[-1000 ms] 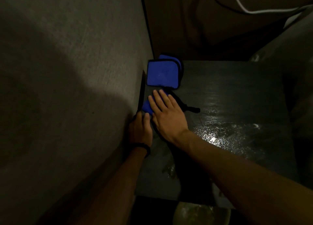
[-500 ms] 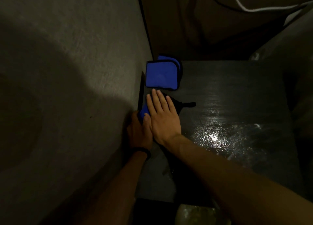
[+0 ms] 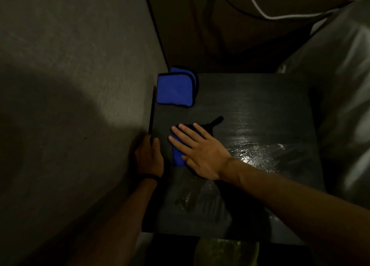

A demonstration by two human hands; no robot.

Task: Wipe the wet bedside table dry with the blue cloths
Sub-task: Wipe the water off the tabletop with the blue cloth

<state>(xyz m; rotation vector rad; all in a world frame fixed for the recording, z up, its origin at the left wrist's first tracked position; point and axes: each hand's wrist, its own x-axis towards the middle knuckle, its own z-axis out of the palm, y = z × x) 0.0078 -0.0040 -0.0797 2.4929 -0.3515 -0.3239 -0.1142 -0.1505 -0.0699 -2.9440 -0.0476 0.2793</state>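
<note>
The dark bedside table (image 3: pixel 260 105) fills the middle of the view, with glistening water (image 3: pixel 252 155) on its right half and smears near the front. My right hand (image 3: pixel 198 153) lies flat, fingers spread, pressing a blue cloth (image 3: pixel 177 155) onto the tabletop; only a strip of the cloth shows at the hand's left. A black loop of the cloth (image 3: pixel 217 120) sticks out beyond the fingertips. My left hand (image 3: pixel 149 159) grips the table's left edge next to the wall. A second folded blue cloth (image 3: pixel 175 91) rests in the far left corner.
A grey wall (image 3: pixel 70 85) runs along the table's left side. Pale bedding (image 3: pixel 344 85) borders the right. A dark headboard with a white cord (image 3: pixel 266 15) stands behind the table. Something greenish (image 3: pixel 224 251) shows on the floor below the front edge.
My right hand has slid the cloth toward me and a little right, away from the folded cloth. My left hand has moved from beside the cloth to grip the table's left edge.
</note>
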